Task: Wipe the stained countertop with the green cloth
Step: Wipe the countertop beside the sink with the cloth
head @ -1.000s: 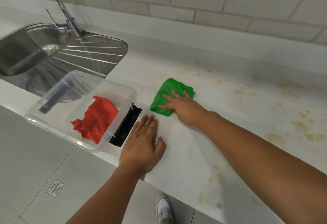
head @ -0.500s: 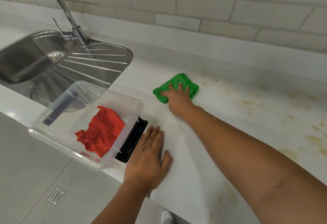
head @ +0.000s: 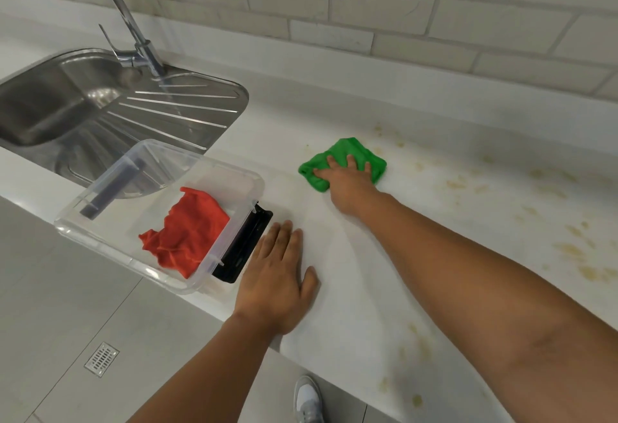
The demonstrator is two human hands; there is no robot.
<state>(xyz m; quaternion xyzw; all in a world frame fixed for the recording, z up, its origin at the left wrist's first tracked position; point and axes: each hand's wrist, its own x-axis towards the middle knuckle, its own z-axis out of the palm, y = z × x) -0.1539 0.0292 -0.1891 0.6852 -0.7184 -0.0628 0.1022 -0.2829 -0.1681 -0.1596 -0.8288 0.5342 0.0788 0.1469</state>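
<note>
Pressing the green cloth (head: 347, 148) onto the countertop (head: 361, 255) beside the stains (head: 568, 248), long axis running left-right along the wall (head: 334, 4). Right hand (head: 347, 179) flat on it, fingers straight, arm outstretched; left hand (head: 277, 284) palm-down, holding nothing.

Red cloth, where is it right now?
In the head view, the red cloth lies inside the clear plastic box at the front edge of the countertop, left of the left hand and in front of the sink.

Clear rectangular plastic tub (head: 83, 232) at the near edge of the white stone countertop (head: 351, 255), crumpled red cloth (head: 187, 232) inside it, stainless steel sink (head: 50, 105) behind it, black plastic piece (head: 245, 245) against its right side, left hand (head: 274, 285) flat just right of that, folded green cloth (head: 347, 150) farther right and back, under the right hand (head: 347, 182).
</note>
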